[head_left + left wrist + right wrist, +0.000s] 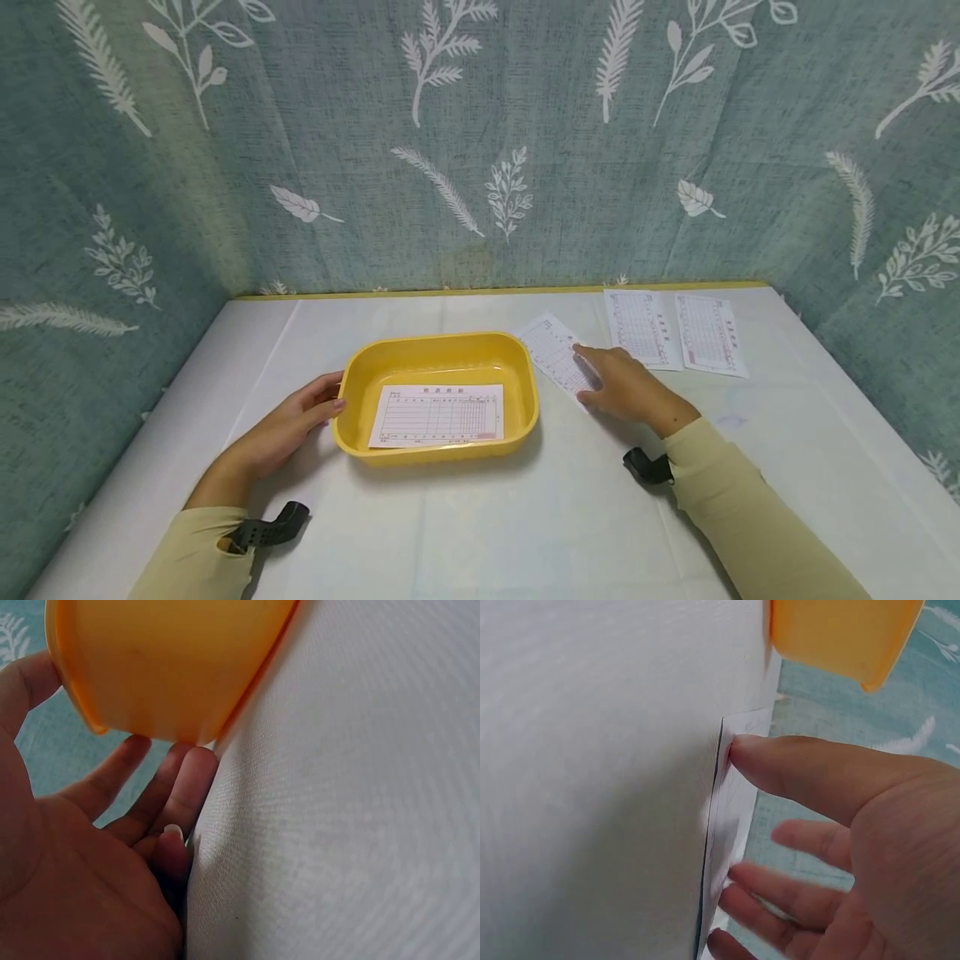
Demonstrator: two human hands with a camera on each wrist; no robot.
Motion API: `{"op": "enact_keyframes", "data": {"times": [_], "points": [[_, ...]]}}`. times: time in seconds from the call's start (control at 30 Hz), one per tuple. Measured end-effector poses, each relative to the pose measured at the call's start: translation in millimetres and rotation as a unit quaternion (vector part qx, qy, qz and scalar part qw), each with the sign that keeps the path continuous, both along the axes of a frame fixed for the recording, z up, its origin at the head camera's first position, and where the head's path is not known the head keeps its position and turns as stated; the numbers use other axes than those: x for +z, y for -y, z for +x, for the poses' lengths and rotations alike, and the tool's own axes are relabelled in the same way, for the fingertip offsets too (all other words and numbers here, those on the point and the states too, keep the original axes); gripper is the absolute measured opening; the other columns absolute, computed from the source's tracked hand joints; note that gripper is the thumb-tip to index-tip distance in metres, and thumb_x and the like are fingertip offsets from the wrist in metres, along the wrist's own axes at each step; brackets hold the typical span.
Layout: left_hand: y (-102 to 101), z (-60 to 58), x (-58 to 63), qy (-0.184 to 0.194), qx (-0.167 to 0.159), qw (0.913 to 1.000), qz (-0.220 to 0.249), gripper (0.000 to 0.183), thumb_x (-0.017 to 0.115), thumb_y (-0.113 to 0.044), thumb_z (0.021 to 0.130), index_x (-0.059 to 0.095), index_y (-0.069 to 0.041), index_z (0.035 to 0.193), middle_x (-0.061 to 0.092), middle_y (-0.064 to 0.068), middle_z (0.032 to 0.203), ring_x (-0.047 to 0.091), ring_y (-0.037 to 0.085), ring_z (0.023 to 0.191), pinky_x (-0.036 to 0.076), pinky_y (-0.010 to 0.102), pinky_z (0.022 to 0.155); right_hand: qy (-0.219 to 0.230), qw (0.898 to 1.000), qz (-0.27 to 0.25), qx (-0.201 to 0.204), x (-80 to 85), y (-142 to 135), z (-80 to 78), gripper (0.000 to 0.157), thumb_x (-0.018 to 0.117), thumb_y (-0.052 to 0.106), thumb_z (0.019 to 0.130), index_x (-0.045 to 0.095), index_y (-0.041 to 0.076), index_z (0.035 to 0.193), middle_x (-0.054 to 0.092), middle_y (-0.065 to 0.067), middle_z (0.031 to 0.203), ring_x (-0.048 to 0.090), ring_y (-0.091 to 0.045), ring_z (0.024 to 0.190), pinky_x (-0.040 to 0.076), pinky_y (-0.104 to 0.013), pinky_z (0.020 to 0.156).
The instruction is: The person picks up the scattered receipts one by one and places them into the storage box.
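Touching a loose paper slip (551, 350) with its thumb, the right hand (626, 387) reaches over the table (450, 525), its fingers (802, 896) spread wide from the thumb and not closed on anything. The thumb meets the slip's near edge; the other fingertips seem to brush its surface, though blur in the right wrist view makes that uncertain. This slip lies aslant, flat on the table, with one corner just beside the far right corner of a yellow plastic tray (435, 455).

Inside the tray, another printed form (438, 415) lies face up and crosswise. Four widely spaced red characters head it, above a ruled grid with narrow columns toward the right and a small pink block near the bottom right; the characters are too small to read. On the table to the right of the right hand, two more forms, a left one (641, 329) and a right one (712, 333), lie side by side, turned so that their red headings run down their right sides.

At the tray's left end, the left hand (288, 421) is loosely open, thumb against the rim and fingertips at the outer wall.
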State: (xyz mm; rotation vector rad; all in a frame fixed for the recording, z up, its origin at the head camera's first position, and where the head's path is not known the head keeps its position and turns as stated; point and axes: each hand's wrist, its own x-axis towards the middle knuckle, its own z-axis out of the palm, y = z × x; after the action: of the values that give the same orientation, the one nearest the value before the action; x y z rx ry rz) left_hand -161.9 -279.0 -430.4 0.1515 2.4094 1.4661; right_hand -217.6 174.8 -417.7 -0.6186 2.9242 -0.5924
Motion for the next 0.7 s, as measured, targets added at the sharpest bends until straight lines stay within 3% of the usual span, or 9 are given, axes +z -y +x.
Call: {"op": "enact_keyframes", "data": {"times": [0.33,0.63,0.7], "points": [[0.0,-1.3,2.6,0.000,0.002,1.0000,0.005,0.059,0.050,-0.041,0.092,0.030,-0.017,0.142,0.035,0.010,0.144,0.029,0.028,0.132,0.020,0.054,0.110,-0.010,0.999,0.013,-0.030,3.4,2.7,0.3,0.076,0.075,0.026,0.075,0.040,0.002,0.137,0.047,-0.017,0.136,0.044,-0.037,0.123,0.032,-0.049,0.105],[-0.6,-0.8,3.0,0.005,0.003,1.0000,0.006,0.058,0.051,-0.040,0.092,0.030,-0.017,0.141,0.037,0.010,0.142,0.030,0.027,0.130,0.020,0.054,0.110,-0.006,0.998,0.052,-0.024,6.6,2.5,6.2,0.076,0.072,0.032,0.079,0.036,0.005,0.140,0.047,-0.016,0.137,0.048,-0.038,0.118,0.039,-0.049,0.099],[-0.3,0.3,3.1,0.005,0.003,1.0000,0.003,0.058,0.050,-0.040,0.092,0.030,-0.017,0.141,0.038,0.009,0.142,0.031,0.026,0.129,0.025,0.047,0.110,-0.009,0.998,0.057,-0.020,6.6,3.1,6.8,0.077,0.071,0.032,0.079,0.036,0.004,0.140,0.047,-0.016,0.137,0.048,-0.038,0.117,0.039,-0.050,0.098]]}}
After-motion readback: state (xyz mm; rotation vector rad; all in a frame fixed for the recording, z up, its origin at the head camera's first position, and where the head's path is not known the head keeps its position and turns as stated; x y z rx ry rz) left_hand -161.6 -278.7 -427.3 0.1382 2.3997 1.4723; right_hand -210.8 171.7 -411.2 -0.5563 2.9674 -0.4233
